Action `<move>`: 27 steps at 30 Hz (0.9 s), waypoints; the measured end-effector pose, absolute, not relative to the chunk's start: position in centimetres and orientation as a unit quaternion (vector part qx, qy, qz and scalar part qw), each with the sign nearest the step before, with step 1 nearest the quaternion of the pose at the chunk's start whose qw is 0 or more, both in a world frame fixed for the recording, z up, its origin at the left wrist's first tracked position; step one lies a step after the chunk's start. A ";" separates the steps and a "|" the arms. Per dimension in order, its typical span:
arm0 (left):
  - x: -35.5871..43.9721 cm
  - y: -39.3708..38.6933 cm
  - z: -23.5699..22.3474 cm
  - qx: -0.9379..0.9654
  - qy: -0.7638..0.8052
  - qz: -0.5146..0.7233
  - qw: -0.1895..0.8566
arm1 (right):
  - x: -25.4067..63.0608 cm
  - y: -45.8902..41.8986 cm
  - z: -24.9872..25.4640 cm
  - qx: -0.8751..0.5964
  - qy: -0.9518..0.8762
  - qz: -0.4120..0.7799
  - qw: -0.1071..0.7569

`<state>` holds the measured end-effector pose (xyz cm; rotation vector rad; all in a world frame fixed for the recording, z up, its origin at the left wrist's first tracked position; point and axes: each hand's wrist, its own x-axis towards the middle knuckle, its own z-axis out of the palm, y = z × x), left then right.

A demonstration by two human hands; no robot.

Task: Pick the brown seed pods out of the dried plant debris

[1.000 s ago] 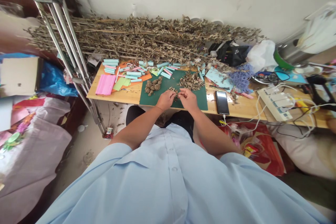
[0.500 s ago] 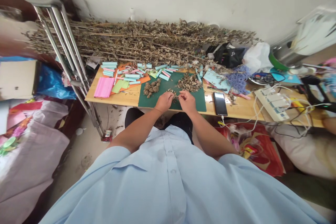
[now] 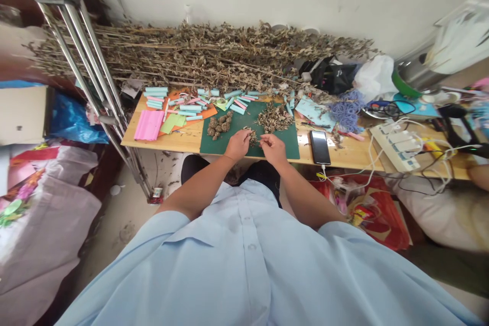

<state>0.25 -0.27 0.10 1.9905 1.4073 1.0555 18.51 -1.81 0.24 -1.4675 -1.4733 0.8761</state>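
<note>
Dried leaves (image 3: 251,136) in a small bunch on the mat (image 3: 291,148), between both hands. Left hand (image 3: 237,144) half-closed, fingers against the bunch; right hand (image 3: 273,148) pinched together, just beside it. Can't tell if either actually grips anything. Leaf pile (image 3: 274,117) on the mat's far side, bud clumps (image 3: 219,126) on its left part, phone (image 3: 320,147) right of the mat.
</note>
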 end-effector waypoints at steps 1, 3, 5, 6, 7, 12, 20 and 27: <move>0.2 -0.3 0.1 0.737 0.505 0.380 0.238 | 18.5 -1.8 0.2 -0.587 -0.588 0.352 0.431; 0.1 -0.4 0.3 0.765 0.477 0.363 0.236 | 18.3 -1.7 0.2 -0.581 -0.586 0.357 0.437; 0.1 -0.5 0.4 0.789 0.453 0.344 0.233 | 18.1 -1.7 0.2 -0.568 -0.591 0.363 0.443; 0.1 -0.5 0.5 0.797 0.447 0.336 0.229 | 17.9 -1.7 0.3 -0.562 -0.595 0.364 0.444; 0.1 -0.5 0.5 0.802 0.445 0.330 0.225 | 17.8 -1.7 0.3 -0.559 -0.599 0.363 0.443; 0.2 -0.5 0.7 0.807 0.452 0.311 0.219 | 17.2 -2.0 1.1 -0.577 -0.627 0.315 0.417; 0.3 -0.3 0.6 0.761 0.497 0.354 0.221 | 17.8 -1.7 1.3 -0.616 -0.594 0.282 0.435; 0.4 0.0 0.0 0.742 0.519 0.367 0.213 | 18.8 -3.1 0.6 -0.590 -0.596 0.336 0.429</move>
